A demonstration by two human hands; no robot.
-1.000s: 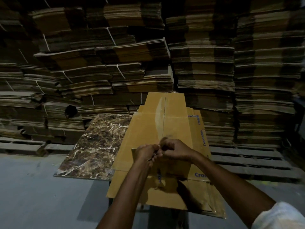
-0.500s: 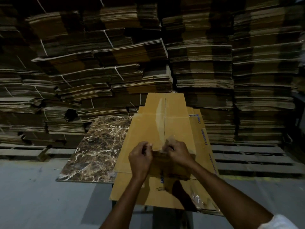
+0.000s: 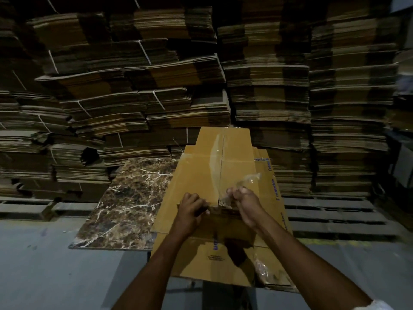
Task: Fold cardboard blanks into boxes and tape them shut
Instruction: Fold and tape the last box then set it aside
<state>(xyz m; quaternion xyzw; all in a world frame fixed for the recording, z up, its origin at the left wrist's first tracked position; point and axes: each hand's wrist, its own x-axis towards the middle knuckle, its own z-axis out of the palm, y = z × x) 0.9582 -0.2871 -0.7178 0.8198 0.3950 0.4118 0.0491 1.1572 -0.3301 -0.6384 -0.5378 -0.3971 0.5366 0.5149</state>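
Cardboard blank [image 3: 196, 175] lies flat, clear tape [image 3: 215, 157] along its seam.

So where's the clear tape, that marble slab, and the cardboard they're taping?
clear tape [image 3: 215, 153]: head view, shiny strip along the centre seam.
marble slab [image 3: 134, 198]: head view, bare middle of its top.
taped cardboard [image 3: 192, 175]: head view, plain panel left of the seam.

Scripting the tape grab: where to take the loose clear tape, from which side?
Pinch the tape by its free tail, from the right: it curls up off the cardboard there, while the rest lies flat along the seam. The right hand pinches it so.
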